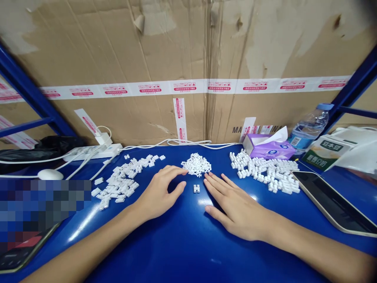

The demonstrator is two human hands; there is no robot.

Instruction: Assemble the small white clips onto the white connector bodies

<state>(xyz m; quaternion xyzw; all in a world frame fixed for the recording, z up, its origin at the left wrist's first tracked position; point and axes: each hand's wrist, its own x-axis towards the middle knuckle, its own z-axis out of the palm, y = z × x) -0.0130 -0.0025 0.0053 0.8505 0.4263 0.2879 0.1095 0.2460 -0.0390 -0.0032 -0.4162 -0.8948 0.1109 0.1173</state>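
My left hand (163, 190) rests on the blue table, thumb and fingers apart, with nothing in it. Opposite it, my right hand (232, 204) lies flat, palm down, fingers stretched out. Between the two sits a small white plastic piece with dark slots (196, 188), touched by neither hand. Just beyond it is a heap of tiny white parts (196, 164), close to the fingertips of both hands. Flat white plastic pieces (122, 181) are scattered left of my left hand. Blocky white plastic pieces (265, 171) lie in a pile beyond my right hand.
A purple tissue pack (269, 146), a water bottle (310, 127) and a green-and-white carton (326, 151) stand back right. A phone (335, 202) lies at right, another device (29, 247) at left. A power strip (94, 151) with white cables runs along the cardboard wall (132, 51).
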